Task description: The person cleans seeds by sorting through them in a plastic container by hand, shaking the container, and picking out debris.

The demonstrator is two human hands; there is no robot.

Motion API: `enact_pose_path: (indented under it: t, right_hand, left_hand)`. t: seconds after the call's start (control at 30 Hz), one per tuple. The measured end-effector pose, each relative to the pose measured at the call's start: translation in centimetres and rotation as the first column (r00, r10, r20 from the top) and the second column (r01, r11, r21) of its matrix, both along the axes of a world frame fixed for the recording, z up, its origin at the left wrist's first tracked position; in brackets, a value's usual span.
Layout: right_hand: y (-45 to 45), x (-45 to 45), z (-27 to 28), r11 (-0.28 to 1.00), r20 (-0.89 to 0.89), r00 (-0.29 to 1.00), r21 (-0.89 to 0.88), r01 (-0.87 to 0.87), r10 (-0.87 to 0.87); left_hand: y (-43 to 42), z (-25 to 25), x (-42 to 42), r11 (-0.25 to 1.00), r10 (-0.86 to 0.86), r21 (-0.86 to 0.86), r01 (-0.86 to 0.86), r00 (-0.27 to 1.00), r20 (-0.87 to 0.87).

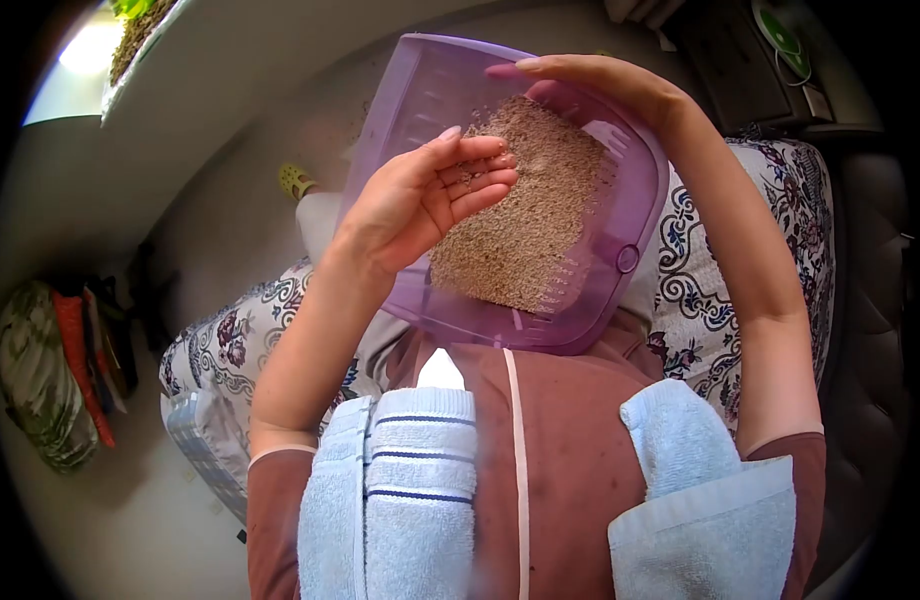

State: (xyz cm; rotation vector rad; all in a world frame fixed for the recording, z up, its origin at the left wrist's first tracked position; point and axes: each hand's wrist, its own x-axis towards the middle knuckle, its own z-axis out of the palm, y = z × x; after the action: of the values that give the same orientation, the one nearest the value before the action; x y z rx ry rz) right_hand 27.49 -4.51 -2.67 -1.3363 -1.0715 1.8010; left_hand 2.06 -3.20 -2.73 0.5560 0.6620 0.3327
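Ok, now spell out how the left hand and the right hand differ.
The left hand is open, palm showing, over the beige granules; the right hand curls around the far edge of the purple tub.
Grains cling to the left hand's fingers; the right hand's fingers show partly through the plastic.
Both are bare.

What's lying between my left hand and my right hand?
In the head view, tan grains and some bare purple tub lie between your left hand and right hand.

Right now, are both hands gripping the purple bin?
No: the right hand holds the far edge of the purple bin, but the left hand is open over the granules.
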Motion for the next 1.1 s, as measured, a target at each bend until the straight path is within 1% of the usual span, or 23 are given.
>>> enact_pose_path:
  t: [0.07,0.17,0.27,0.37,0.47,0.67,0.77,0.87,0.93,0.97,1.1]
  right_hand:
    - [-0.1,0.0,0.2,0.999,0.009,1.000,-0.042,0.005,-0.005]
    - [0.0,0.1,0.1,0.998,0.008,1.000,-0.049,-0.029,0.029]
    - [0.1,0.4,-0.1,0.992,0.091,0.988,0.006,-0.122,0.121]
    - [0.2,0.6,-0.3,0.991,0.109,0.985,-0.001,-0.137,0.136]
    - [0.1,0.6,-0.4,0.993,0.113,0.987,0.010,-0.118,0.117]
    - [0.1,0.5,-0.2,0.994,0.055,0.993,-0.008,-0.106,0.106]
    - [0.0,0.5,-0.8,0.999,0.082,0.995,-0.014,-0.053,0.054]
    - [0.1,0.7,-0.1,0.991,0.117,0.984,-0.027,-0.132,0.134]
    - [-0.1,0.5,0.0,0.993,0.135,0.984,-0.020,-0.116,0.118]
    - [-0.1,0.5,0.0,0.994,0.145,0.983,-0.016,-0.109,0.110]
    - [0.2,0.7,-0.6,0.993,0.116,0.986,-0.024,-0.114,0.116]
  left_hand:
    - [-0.2,0.5,0.2,0.998,0.027,-0.062,-0.024,0.999,0.043]
    - [-0.2,0.3,-0.2,0.988,0.026,-0.154,0.006,0.979,0.205]
    - [-0.6,0.5,-0.3,0.998,-0.022,-0.051,0.032,0.983,0.181]
    - [-0.7,0.6,-0.4,0.997,-0.080,0.016,0.078,0.985,0.153]
    - [-0.7,0.5,-0.5,0.997,-0.075,0.012,0.074,0.985,0.154]
    - [-0.9,0.2,-0.6,0.977,-0.076,0.198,0.076,0.997,-0.011]
    - [-1.7,0.8,-0.5,0.899,-0.119,0.417,0.135,0.991,-0.065]
    - [-2.0,1.2,-0.5,0.889,-0.159,0.433,0.148,0.987,-0.010]
    - [-1.6,1.4,-0.8,0.973,-0.130,0.208,0.104,0.985,0.115]
    - [-1.5,1.4,-0.8,0.992,-0.104,0.088,0.090,0.979,0.174]
    - [-1.3,1.5,-0.8,0.997,-0.071,0.004,0.072,0.977,0.203]
